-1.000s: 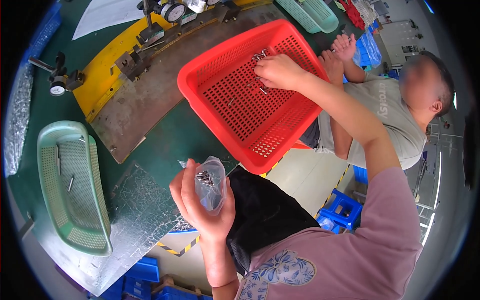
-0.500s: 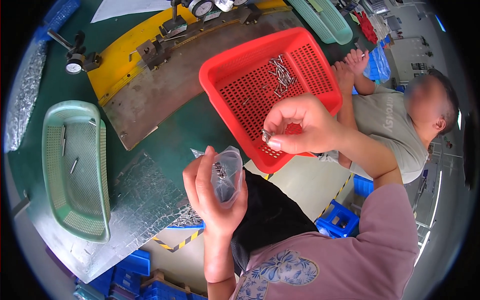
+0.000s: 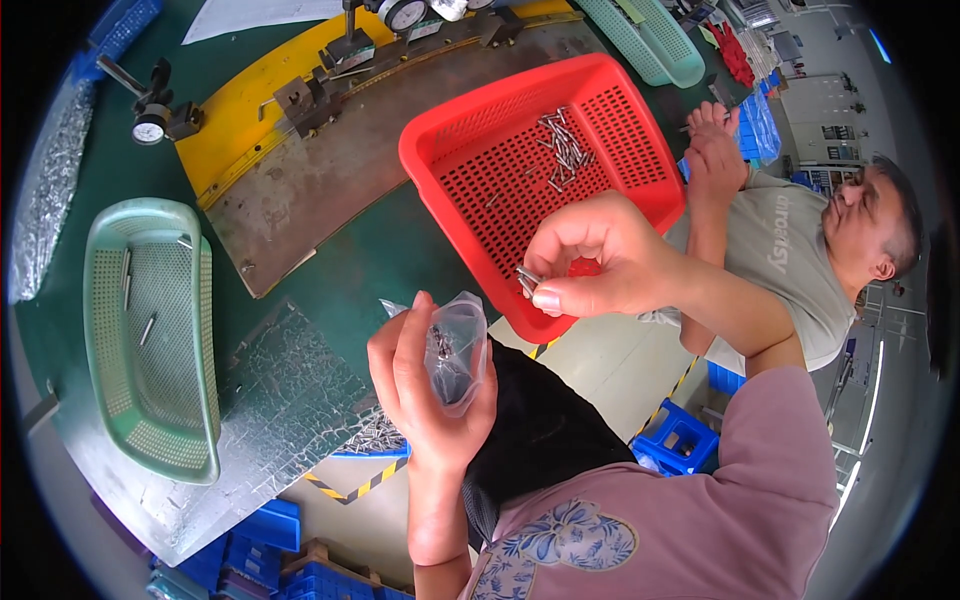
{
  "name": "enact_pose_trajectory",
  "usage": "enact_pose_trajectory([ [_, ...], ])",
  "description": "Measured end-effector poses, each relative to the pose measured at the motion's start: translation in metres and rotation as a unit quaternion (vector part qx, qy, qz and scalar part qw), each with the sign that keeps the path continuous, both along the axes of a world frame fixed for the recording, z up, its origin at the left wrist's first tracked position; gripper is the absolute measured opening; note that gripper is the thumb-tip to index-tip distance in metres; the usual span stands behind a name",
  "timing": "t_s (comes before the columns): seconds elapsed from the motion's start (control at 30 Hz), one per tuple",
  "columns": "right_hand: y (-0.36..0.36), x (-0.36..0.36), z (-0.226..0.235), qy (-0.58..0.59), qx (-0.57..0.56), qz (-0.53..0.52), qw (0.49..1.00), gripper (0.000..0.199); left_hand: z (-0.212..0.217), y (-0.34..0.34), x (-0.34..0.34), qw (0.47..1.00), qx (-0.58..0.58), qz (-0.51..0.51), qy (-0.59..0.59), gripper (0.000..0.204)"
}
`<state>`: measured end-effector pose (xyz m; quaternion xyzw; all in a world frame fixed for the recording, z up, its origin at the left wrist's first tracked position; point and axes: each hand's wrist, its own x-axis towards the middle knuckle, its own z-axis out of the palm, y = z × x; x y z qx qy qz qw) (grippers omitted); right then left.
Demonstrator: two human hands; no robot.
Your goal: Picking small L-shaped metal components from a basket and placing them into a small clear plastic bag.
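Observation:
A clear plastic bag (image 3: 458, 360) with several small metal pins in its mouth is held upright in my left hand (image 3: 415, 385), thumb and fingers wrapped round it. My right hand (image 3: 600, 260) pinches a few short metal pins (image 3: 528, 280) between thumb and fingertips, above the near edge of the red basket (image 3: 425, 195). Inside that perforated basket lies a loose pile of metal pins (image 3: 565, 150) toward its far side, with a stray one nearer. How many pins the right fingers hold is partly hidden.
At left a green basket (image 3: 205, 400) holds a few pins. Dial gauges (image 3: 150, 128) and a yellow-edged metal plate (image 3: 330, 180) occupy the far table. A co-worker (image 3: 790, 240) sits at right, hands raised. A blue stool (image 3: 677, 440) and a bin of metal pieces (image 3: 375, 436) are below.
The pins between my right fingertips have turned and show more clearly. My left hand and the bag barely move. The co-worker's hands and head have shifted.

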<state>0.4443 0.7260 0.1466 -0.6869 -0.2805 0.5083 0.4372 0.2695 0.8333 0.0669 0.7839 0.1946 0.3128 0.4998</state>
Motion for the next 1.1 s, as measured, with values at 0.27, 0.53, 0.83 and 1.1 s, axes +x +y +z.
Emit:
enact_pose_trajectory([
  [0.27,0.003,-0.0048,0.0017,0.026,-0.003,-0.013,1.0,0.017,0.0008,0.0013,-0.0016,1.0,0.014,0.0,-0.002,0.065],
  [0.53,0.0039,-0.0068,0.0027,0.032,-0.001,-0.009,0.999,0.017,-0.0002,-0.0001,-0.0034,1.0,-0.001,0.002,-0.006,0.065],
  [0.83,0.0038,-0.0069,0.0025,0.036,0.007,-0.012,0.999,0.016,0.0006,0.0004,-0.0028,1.0,0.011,0.002,0.001,0.064],
  [1.1,0.004,-0.01,-0.0025,0.188,0.036,-0.065,0.979,0.014,0.0,0.0007,-0.0019,1.0,0.001,0.002,0.001,0.064],
])
